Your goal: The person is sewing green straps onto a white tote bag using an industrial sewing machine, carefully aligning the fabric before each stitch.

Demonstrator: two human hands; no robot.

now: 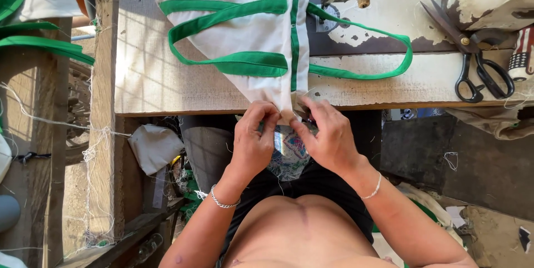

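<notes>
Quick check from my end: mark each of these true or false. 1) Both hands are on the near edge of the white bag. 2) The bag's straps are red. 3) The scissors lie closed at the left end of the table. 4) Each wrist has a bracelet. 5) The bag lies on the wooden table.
1) True: the left hand and the right hand both pinch the near edge of the white bag.
2) False: the straps are green.
3) False: the scissors lie at the right end, with the handles spread apart.
4) True: a bracelet shows on each wrist.
5) True: it lies on the wooden table, with its near edge at the table's front.
</notes>
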